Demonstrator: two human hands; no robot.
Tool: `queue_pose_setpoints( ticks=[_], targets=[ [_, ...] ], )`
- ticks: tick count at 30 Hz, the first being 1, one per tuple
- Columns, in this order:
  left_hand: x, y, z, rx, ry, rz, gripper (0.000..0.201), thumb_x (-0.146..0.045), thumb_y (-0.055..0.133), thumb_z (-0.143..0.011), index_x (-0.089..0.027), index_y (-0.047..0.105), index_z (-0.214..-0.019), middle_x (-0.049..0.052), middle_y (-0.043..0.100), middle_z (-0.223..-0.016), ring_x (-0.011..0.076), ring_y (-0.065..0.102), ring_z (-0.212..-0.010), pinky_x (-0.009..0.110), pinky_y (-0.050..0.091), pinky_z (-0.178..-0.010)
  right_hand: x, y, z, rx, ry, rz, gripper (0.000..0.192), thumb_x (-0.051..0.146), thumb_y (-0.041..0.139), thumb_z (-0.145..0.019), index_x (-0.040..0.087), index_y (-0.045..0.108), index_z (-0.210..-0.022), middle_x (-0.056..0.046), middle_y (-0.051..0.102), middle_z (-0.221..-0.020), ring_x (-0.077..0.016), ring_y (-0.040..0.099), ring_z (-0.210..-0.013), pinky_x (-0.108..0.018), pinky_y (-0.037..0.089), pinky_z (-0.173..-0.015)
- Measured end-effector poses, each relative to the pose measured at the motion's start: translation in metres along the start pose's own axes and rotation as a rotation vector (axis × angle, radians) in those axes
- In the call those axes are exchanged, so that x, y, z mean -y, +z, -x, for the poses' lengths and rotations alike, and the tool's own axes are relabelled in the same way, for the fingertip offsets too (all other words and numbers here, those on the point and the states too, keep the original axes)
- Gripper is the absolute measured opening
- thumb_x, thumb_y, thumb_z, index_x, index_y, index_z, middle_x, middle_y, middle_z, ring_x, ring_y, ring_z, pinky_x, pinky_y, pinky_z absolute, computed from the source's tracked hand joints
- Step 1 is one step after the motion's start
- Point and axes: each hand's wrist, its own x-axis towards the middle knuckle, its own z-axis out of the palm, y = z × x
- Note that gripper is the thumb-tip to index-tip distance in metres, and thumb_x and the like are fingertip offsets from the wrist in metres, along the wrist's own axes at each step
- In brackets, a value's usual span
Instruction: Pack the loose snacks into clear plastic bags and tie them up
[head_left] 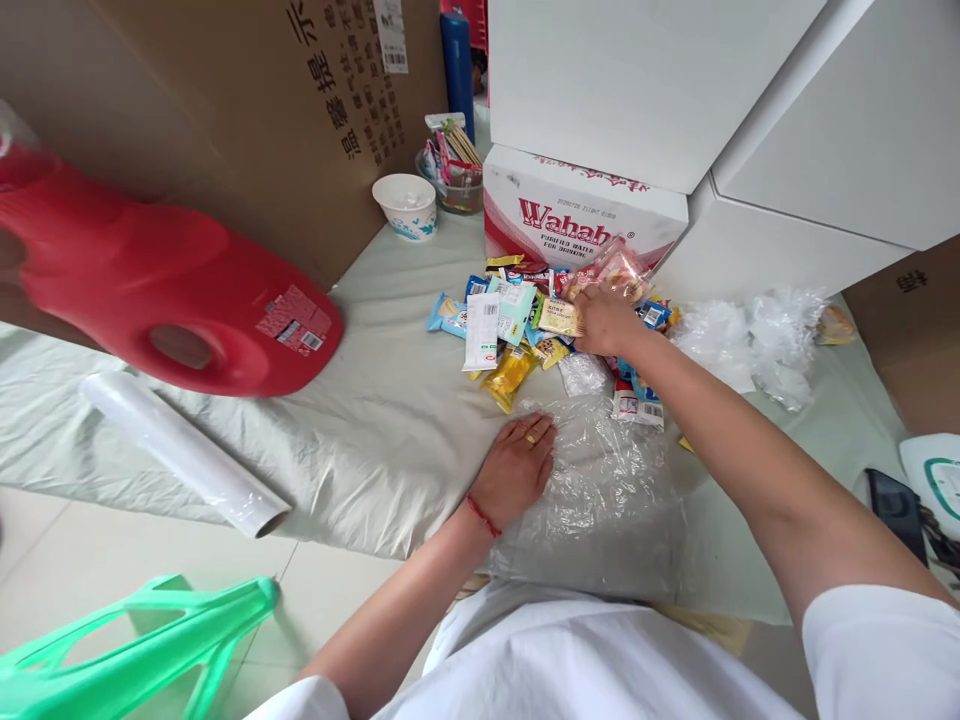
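My left hand (516, 462) lies flat, palm down, on a crinkled sheet of clear plastic (611, 490) at the near edge of the cloth-covered surface. A ring and a red cord bracelet show on it. Farther off, my right hand (604, 320) reaches into a heap of wrapped snacks, its bent fingers closed at the right end of a beige biscuit packet (559, 317). The fingertips are partly hidden. Around it lie a pink clear-wrapped packet (619, 268), a white packet (481, 332), a pale green packet (513, 308) and a yellow packet (509, 376).
Behind the snacks stands a Wahaha water carton (577, 215). A paper cup (406, 207) and a glass bowl (459, 192) are beyond, crumpled clear plastic (750, 340) to the right. Leftward are a red jug (180, 290), a film roll (184, 450) and a green stool (142, 640).
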Motion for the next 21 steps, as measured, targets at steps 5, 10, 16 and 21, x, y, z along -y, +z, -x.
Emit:
queue_pose_setpoints(
  ticks=[5,10,16,21],
  targets=[
    [0.0,-0.002,-0.001,0.034,-0.004,0.015,0.044,-0.02,0.044,-0.102,-0.014,0.06,-0.142,0.013,0.058,-0.153,0.0261,0.049,-0.146,0.047,0.04,-0.12,-0.006,-0.023,0.066,-0.082,-0.008,-0.2,0.049,0.037,0.078,-0.072,0.014,0.06,-0.112,-0.018,0.06,-0.114,-0.0379,0.053,-0.109,-0.046,0.048,-0.09],
    [0.007,-0.004,-0.002,0.055,-0.01,0.091,0.048,-0.012,0.046,-0.097,-0.017,0.061,-0.142,0.01,0.061,-0.151,0.0249,0.05,-0.146,0.046,0.041,-0.12,0.026,-0.017,0.154,0.175,-0.23,-0.39,0.033,0.027,0.077,-0.073,0.019,0.06,-0.1,-0.011,0.06,-0.107,-0.0303,0.054,-0.1,-0.04,0.048,-0.087],
    [0.01,0.002,-0.001,0.057,0.005,0.07,0.052,-0.012,0.05,-0.093,-0.018,0.06,-0.144,0.012,0.057,-0.154,0.0274,0.047,-0.148,0.05,0.041,-0.121,0.068,0.044,0.195,0.231,-0.124,-0.449,0.054,0.041,0.083,-0.08,0.014,0.063,-0.122,-0.017,0.06,-0.118,-0.0348,0.05,-0.11,-0.047,0.046,-0.095],
    [0.008,-0.008,0.005,0.015,-0.038,-0.029,0.052,-0.013,0.042,-0.096,-0.021,0.059,-0.145,0.01,0.059,-0.153,0.0269,0.044,-0.151,0.052,0.039,-0.122,0.062,0.064,0.21,0.112,-0.094,-0.565,0.062,0.044,0.079,-0.086,0.017,0.058,-0.138,-0.016,0.057,-0.133,-0.0337,0.047,-0.116,-0.049,0.043,-0.103]
  ],
)
